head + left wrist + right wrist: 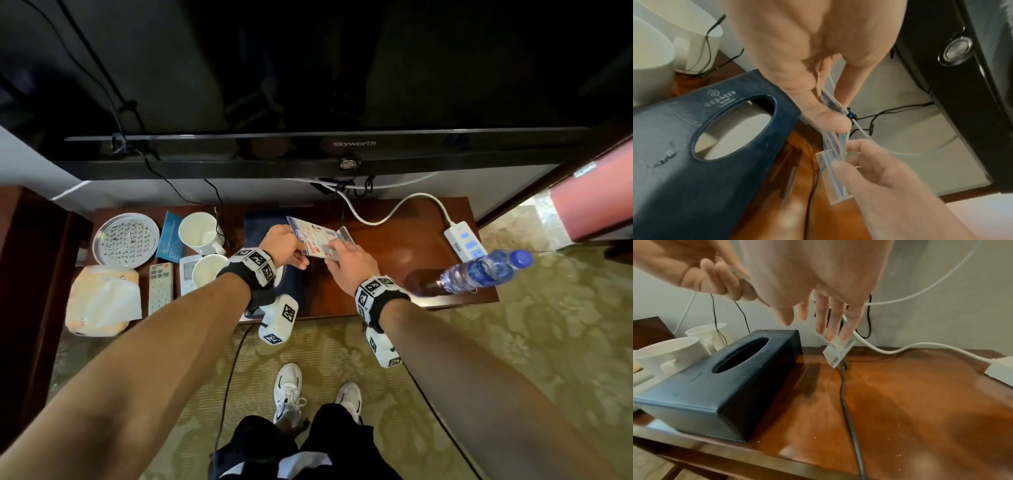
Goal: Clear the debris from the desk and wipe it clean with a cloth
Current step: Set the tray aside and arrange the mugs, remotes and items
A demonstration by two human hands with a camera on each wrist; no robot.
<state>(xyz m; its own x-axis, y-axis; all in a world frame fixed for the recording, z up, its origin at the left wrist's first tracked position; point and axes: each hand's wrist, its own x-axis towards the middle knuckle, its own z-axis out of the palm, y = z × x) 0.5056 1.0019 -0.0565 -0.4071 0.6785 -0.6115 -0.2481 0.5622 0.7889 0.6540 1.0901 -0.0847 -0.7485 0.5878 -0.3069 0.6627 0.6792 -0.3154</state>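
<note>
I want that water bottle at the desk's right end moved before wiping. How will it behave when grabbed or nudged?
The water bottle is tall, narrow and upright close to the desk corner, so a nudge would probably tip it off. Its thin clear plastic likely flexes under a squeeze. How full it is, and so how heavy, I cannot tell.

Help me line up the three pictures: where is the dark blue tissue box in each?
Head: tissue box centre, mostly hidden under the left hand.
Left wrist: fills lower left, oval opening up.
Right wrist: left of centre on the desk.
Shared landmark: white mugs beside it.
</note>
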